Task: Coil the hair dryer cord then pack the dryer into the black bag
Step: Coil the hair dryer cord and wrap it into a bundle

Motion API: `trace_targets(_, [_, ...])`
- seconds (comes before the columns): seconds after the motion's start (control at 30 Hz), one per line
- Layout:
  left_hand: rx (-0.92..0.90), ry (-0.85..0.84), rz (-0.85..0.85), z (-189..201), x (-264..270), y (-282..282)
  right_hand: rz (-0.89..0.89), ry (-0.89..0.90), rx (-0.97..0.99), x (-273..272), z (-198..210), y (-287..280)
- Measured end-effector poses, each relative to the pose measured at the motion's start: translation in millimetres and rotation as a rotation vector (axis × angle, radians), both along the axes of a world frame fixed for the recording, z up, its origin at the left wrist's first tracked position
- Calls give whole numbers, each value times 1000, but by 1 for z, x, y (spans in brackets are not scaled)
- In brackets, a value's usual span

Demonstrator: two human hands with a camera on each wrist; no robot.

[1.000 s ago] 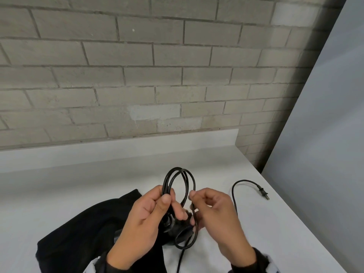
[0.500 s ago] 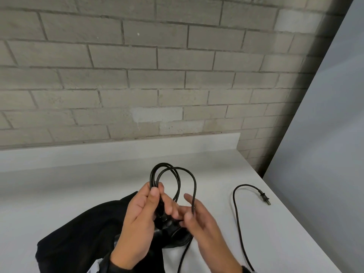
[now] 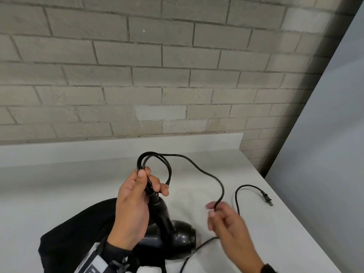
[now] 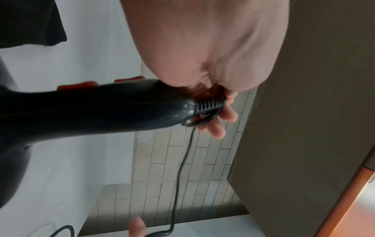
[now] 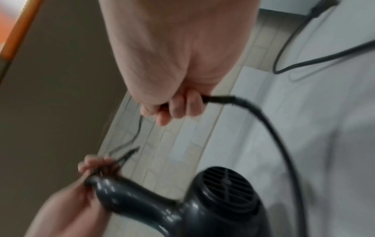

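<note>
My left hand [image 3: 141,186] grips several loops of the black cord [image 3: 155,164] together with the end of the hair dryer's handle, and the black dryer [image 3: 177,233] hangs below it over the black bag [image 3: 78,229]. In the left wrist view the dryer handle [image 4: 101,109] runs to the left hand's fingers [image 4: 219,121]. My right hand [image 3: 218,211] pinches the cord [image 5: 253,112] further along, to the right of the dryer [image 5: 213,200]. The rest of the cord trails over the table to the plug [image 3: 266,199].
The white table [image 3: 59,194] ends at a brick wall [image 3: 137,75] behind and at a right edge close to the plug. A grey panel [image 3: 325,154] stands on the right. A wrist-camera strap [image 3: 110,261] shows on my left forearm.
My right hand has let go near the coil, slid out along the cord to the right and drawn a long strand away. The dryer now hangs lower in plain sight.
</note>
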State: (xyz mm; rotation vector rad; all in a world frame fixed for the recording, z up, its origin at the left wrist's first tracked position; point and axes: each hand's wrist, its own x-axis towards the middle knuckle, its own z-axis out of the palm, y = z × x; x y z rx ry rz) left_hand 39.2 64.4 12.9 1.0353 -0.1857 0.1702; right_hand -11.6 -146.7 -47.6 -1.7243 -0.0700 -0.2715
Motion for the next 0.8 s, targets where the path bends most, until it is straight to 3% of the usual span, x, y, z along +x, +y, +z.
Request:
trace_targets(0.03, [-3,3,1,0,1,-1,-114,17,111,-1,5,-6])
trace_targets(0.1, [10,4,1,0,1,-6,-309,17,95,-4,12,-16])
trace_targets(0.2, [72,-15,12,-1,-2,-16,-309,-41,-291,-10,13,-19])
trace_targets(0.3, [138,-40,19,0,-3,-23,-183,-75,-885,-18,16,-4])
trace_targets(0.37, [195,-59,23,1,-2,-26,-148,-99,-1105,-22,33,8])
trace_targets(0.43, [271,-79,19,1,-1,-27,-112,-235,-1238,-25,55,18])
trace_targets(0.57, [388,-121,-55,8,-5,-33,153,-391,-1234,-27,104,22])
trace_targets(0.7, [457,-141,-133,13,-12,-39,352,-312,-1107,-10,134,9])
trace_targets(0.8, [447,-124,-88,14,-17,-45,395,-291,-1096,4,134,-2])
